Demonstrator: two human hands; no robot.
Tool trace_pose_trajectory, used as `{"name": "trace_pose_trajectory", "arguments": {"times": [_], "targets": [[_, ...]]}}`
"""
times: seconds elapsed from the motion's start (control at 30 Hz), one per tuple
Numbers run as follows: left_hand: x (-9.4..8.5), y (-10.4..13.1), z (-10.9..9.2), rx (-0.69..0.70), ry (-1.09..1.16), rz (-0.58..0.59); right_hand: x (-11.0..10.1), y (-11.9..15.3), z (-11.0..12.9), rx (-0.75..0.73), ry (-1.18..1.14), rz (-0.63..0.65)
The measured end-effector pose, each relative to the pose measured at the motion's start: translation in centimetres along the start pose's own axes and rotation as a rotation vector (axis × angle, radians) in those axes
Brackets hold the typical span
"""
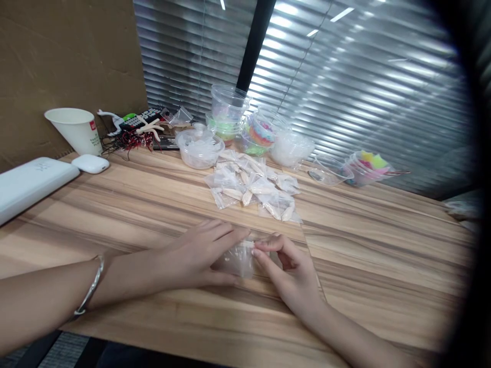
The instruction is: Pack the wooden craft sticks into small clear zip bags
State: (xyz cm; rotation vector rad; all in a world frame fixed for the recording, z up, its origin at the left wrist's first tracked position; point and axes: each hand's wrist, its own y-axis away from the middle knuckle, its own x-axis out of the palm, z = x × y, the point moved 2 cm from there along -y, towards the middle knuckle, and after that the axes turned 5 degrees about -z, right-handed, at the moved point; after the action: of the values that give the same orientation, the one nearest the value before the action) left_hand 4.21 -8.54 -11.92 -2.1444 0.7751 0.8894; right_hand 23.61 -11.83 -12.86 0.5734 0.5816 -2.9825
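A small clear plastic bag lies on the wooden table between my hands. My left hand rests over its left side, fingers stretched out and the thumb apart from them. At the bag's upper right edge, the thumb and forefinger of my right hand are closed in a pinch. Whether anything is inside this bag, I cannot make out. Beyond my hands is a pile of clear bags, several of them holding pale, elongated pieces.
Behind the pile stand a round clear tub, stacked clear cups and a cup with colourful contents. A paper cup, a white earbud case and a white power bank are at left. Blinds border the back.
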Motion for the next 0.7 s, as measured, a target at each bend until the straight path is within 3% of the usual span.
{"name": "trace_pose_trajectory", "arguments": {"times": [0.17,0.37,0.57,0.7], "targets": [[-0.1,0.1,0.2,-0.055,0.02,0.025,0.0,-0.4,0.3,0.092,0.085,0.114],[-0.3,-0.2,0.0,-0.044,0.094,0.004,0.3,-0.6,0.6,0.278,-0.12,0.25],[-0.7,-0.3,0.1,-0.198,0.125,-0.026,0.2,-0.5,0.3,0.15,-0.188,0.213],[-0.9,-0.1,0.1,-0.201,0.087,-0.075,-1.5,-1.6,0.0,0.026,-0.024,0.141]]}}
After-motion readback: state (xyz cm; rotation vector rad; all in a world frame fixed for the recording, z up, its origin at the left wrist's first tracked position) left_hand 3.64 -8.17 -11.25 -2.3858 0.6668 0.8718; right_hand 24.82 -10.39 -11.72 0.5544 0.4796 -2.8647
